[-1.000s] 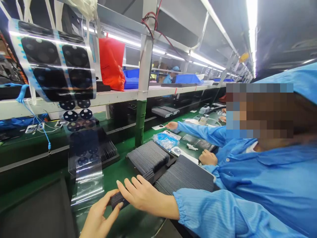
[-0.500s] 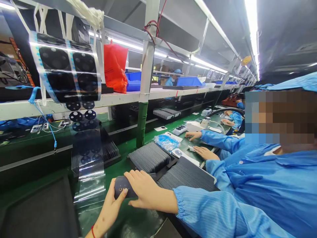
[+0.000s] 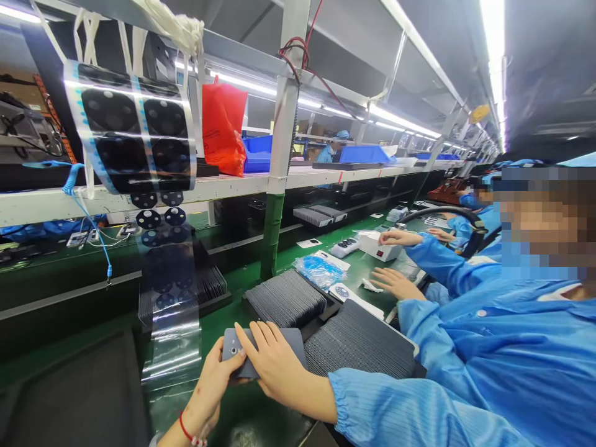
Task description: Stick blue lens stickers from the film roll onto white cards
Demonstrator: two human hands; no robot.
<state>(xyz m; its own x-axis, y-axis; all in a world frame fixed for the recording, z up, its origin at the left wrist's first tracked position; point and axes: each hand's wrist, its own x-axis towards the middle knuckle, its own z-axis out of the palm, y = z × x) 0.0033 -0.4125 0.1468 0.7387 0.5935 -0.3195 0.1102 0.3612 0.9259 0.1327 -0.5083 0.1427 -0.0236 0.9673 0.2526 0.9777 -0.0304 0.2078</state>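
Observation:
Both my hands hold a dark grey phone back cover (image 3: 274, 341) flat above the green belt (image 3: 223, 323). My left hand (image 3: 212, 388), with a red bracelet at the wrist, grips its left end, thumb next to the small camera holes. My right hand (image 3: 274, 366), in a blue sleeve, lies over the cover's front edge with fingers curled on it. Just behind are two black trays (image 3: 286, 301) (image 3: 358, 338) packed with several covers standing on edge.
A clear film strip with black round stickers (image 3: 135, 143) hangs from the shelf down to the belt at my left. A co-worker in blue sits at my right, hands (image 3: 395, 282) near a white box (image 3: 379, 247). A black tray (image 3: 69, 397) lies front left.
The cover has come away from the tray and turned flat, its back face now up between my hands. The co-worker's hands have shifted right, one now reaching to the white box.

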